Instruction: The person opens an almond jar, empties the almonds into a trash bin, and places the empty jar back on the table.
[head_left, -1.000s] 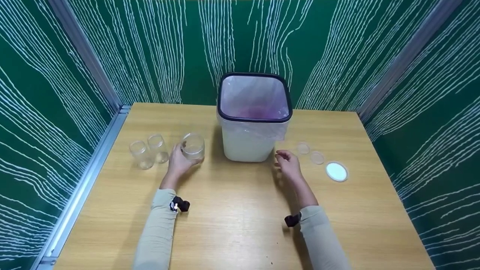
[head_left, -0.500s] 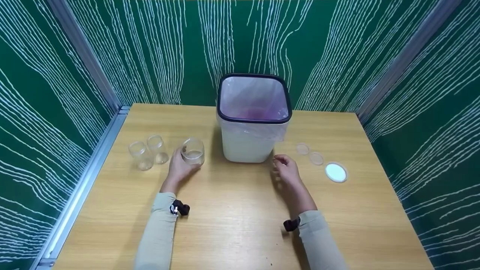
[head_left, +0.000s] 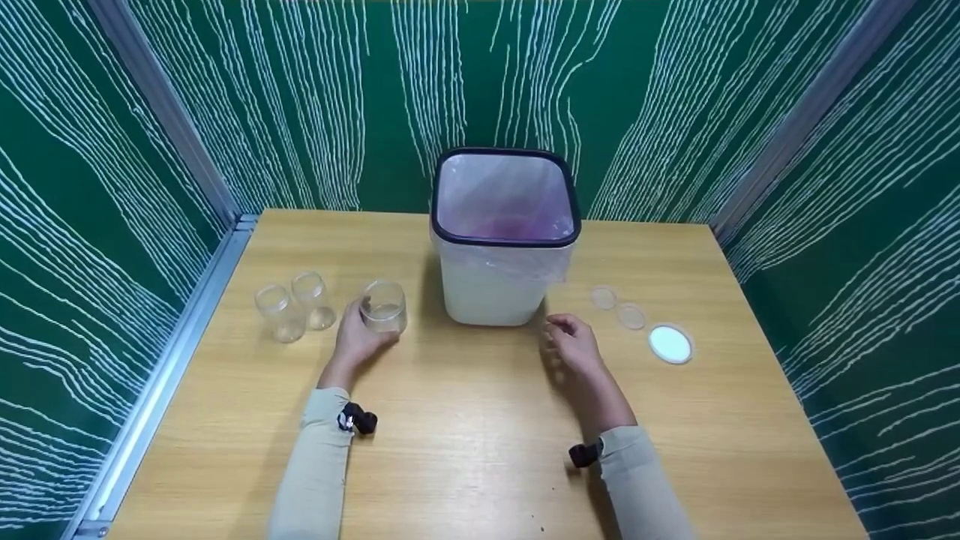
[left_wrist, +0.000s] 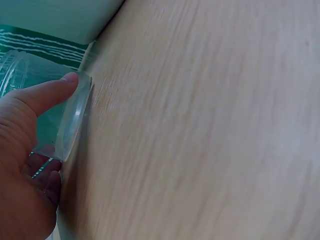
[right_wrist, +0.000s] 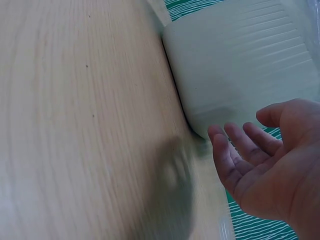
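My left hand (head_left: 358, 335) grips a wide clear jar (head_left: 385, 306) from its left side, thumb at the front and fingers behind. In the left wrist view the thumb lies along the wall of the jar (left_wrist: 55, 117), close to its base at the tabletop. Two narrower clear jars (head_left: 281, 313) stand upright left of that hand. My right hand (head_left: 576, 345) holds nothing; its fingers are loosely bent beside the lower right of the bin. In the right wrist view this hand (right_wrist: 270, 165) has thumb and fingers apart, near the bin's pale wall.
A white bin (head_left: 491, 289) with a black rim and a clear liner stands at the back middle of the wooden table (head_left: 465, 450). Two small clear lids (head_left: 631, 316) and a larger pale lid (head_left: 670, 343) lie right of it. Green white-lined walls (head_left: 300, 97) enclose the table.
The wide jar in my left hand has come down and slightly nearer to me. My right hand has drawn back a little towards me.
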